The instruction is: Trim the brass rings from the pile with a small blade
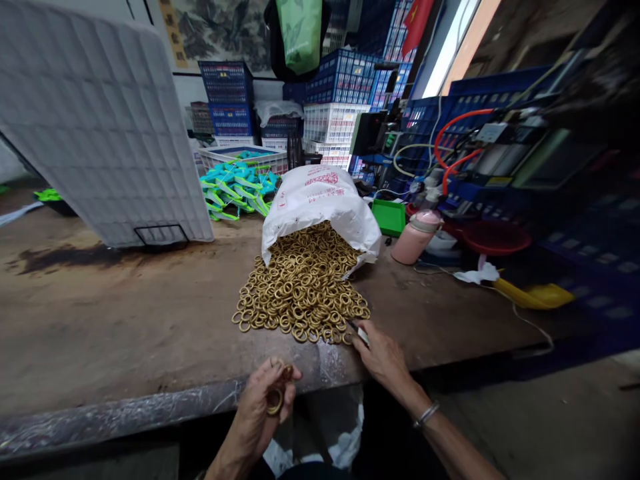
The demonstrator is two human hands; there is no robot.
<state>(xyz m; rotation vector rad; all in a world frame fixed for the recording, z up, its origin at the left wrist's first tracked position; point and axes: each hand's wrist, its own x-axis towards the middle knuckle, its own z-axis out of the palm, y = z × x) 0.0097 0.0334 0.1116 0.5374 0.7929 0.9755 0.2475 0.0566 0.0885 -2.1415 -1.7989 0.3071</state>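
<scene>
My left hand (256,403) is curled around a few gold-coloured rings (275,402) at the table's front edge. Between the fingers of my right hand (384,360) is a small tool with a white part and a dark tip (363,335); its exact kind is unclear. That tip reaches the right front edge of a heap of gold-coloured rings (300,293). The heap spills from the mouth of a white sack (320,200) with red print, which lies on its side on the wooden table (150,320).
A white ribbed panel (115,127) stands at left. Green and blue plastic pieces (237,187) lie behind the heap. To the right are a pink bottle (416,237), a green tray (389,217), a yellow scoop (537,295) and a machine with orange hoses (460,160). Stacked crates (333,123) stand behind.
</scene>
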